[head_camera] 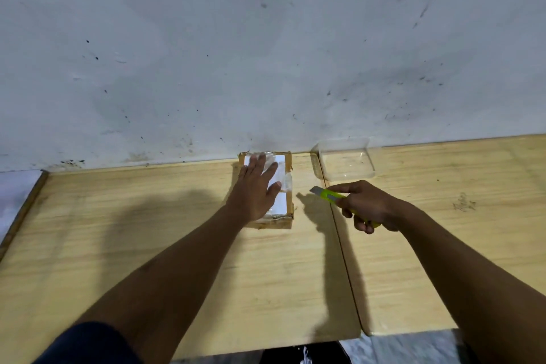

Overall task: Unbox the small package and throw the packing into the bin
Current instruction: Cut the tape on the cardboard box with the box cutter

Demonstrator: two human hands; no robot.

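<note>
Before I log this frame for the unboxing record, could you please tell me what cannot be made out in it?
All from the head view:
- Small brown cardboard package with white label: the flat left hand hides much of its top, so tape and label text stay unclear.
- Package contents: unseen, the box is closed.
- Yellow-green utility knife: the right hand wraps its handle.
- Bin: out of frame.
- Clear plastic container: too transparent to judge contents.

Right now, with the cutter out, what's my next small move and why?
Probably bring the cutter in your right hand left to the box and slit the clear tape; your left hand lies flat on the box, and its blade points that way.
</note>
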